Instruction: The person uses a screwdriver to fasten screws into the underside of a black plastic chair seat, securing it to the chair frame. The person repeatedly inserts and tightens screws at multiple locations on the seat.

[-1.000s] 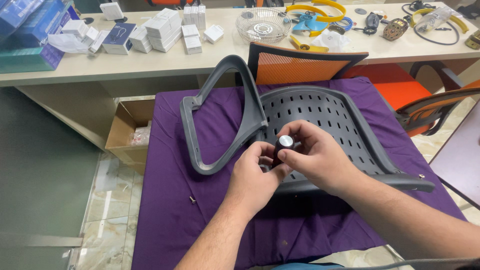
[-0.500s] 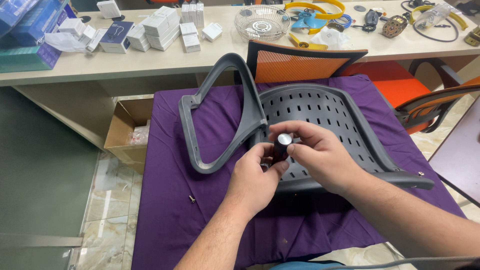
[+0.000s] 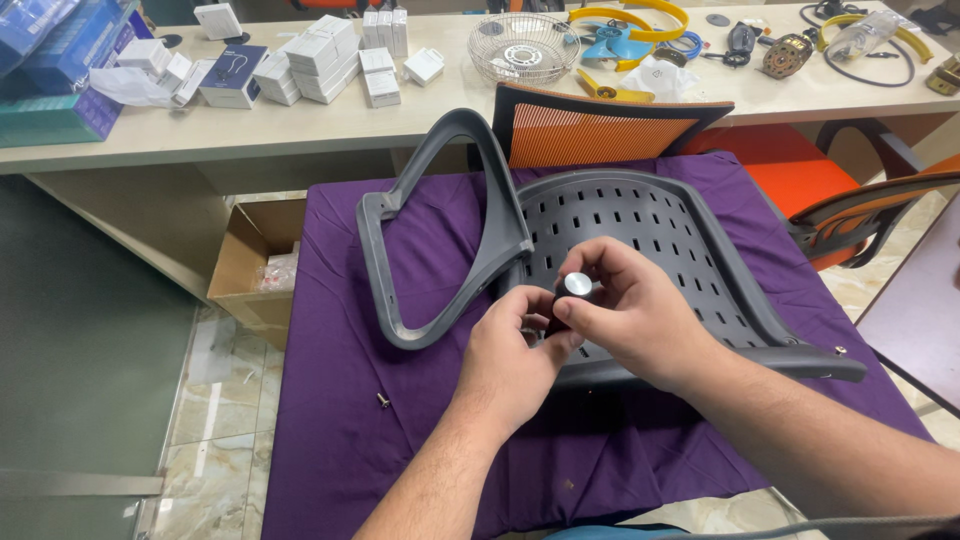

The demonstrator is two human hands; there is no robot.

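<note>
A dark grey perforated chair seat (image 3: 640, 230) with a looped armrest (image 3: 440, 230) lies on a purple cloth (image 3: 340, 400). My right hand (image 3: 630, 310) pinches a small tool with a round silver cap (image 3: 577, 284) at the seat's near edge. My left hand (image 3: 515, 350) is closed around the lower part of the same tool, right beside the armrest's base. A loose screw (image 3: 382, 400) lies on the cloth to the left, and another screw (image 3: 840, 350) stands on the seat's right arm.
A long beige desk (image 3: 400, 125) at the back carries white boxes (image 3: 320, 60), a wire fan guard (image 3: 523, 45) and cables. An orange chair (image 3: 780, 160) stands behind the cloth. A cardboard box (image 3: 250, 265) sits on the floor to the left.
Both hands have stayed on the small tool at the seat's edge; my right fingers have shifted slightly around the silver cap. The seat has not moved.
</note>
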